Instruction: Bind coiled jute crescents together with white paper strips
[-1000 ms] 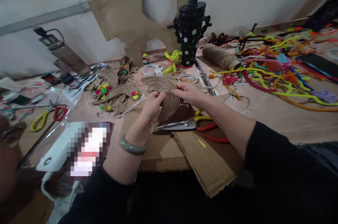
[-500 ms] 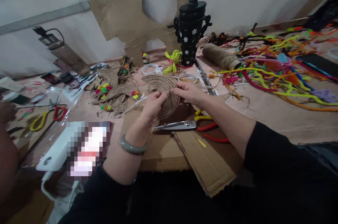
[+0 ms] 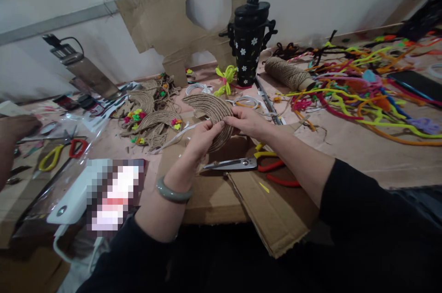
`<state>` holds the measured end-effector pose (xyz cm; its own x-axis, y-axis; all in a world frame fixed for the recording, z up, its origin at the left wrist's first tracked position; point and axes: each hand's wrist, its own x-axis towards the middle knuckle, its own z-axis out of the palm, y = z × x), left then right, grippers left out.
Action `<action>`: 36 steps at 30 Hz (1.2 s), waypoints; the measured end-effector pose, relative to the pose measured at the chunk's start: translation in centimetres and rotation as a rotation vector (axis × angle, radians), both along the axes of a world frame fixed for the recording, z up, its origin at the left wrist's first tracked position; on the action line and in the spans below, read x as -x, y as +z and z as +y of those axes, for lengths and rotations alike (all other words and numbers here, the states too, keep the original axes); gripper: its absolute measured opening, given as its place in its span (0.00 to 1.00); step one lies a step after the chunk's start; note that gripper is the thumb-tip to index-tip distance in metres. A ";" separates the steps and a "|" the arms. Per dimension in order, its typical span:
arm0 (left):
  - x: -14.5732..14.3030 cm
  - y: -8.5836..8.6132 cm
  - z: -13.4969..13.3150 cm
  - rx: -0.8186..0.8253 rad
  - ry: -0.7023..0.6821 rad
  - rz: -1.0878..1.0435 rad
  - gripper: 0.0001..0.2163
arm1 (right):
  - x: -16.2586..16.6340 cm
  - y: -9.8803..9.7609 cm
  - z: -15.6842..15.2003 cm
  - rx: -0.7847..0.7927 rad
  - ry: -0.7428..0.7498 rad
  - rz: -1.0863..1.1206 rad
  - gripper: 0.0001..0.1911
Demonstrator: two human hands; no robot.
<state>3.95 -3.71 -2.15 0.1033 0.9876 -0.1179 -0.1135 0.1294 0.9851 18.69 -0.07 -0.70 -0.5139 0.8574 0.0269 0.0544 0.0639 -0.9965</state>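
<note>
Hands are both busy on the jute-wrapped arch (image 3: 210, 111), held up just above the scissors (image 3: 241, 163): left hand (image 3: 200, 139) and right hand (image 3: 247, 120) pinch its near edge, fingertips almost meeting. Looks like mid-wrap pressing of cord; the next bit needs a steady grip.

Both arms wear black sleeves — pushed back from the wrists, so the forearms are bare. The left hand (image 3: 202, 139) has a smooth, grey-green bangle (image 3: 171, 192) round its wrist — thick and glossy. The right hand (image 3: 247, 120) wears nothing. No gloves.
</note>
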 end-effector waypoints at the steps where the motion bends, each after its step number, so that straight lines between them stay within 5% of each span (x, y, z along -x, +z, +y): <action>1: 0.0 0.0 0.0 -0.007 -0.006 -0.003 0.16 | 0.0 0.1 0.0 0.015 0.002 0.000 0.06; 7: 0.2 -0.3 0.0 -0.007 -0.032 0.017 0.16 | 0.0 0.1 -0.2 0.080 0.001 0.028 0.05; 36: 0.1 0.0 -0.2 0.028 -0.078 0.054 0.14 | -0.4 -0.7 0.5 -0.141 -0.064 -0.110 0.07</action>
<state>3.80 -3.96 -2.17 0.1729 0.9730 -0.1527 -0.0492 0.1634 0.9853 19.10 0.44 -1.41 -0.4650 0.8801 0.0963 0.1707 0.1958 -0.9657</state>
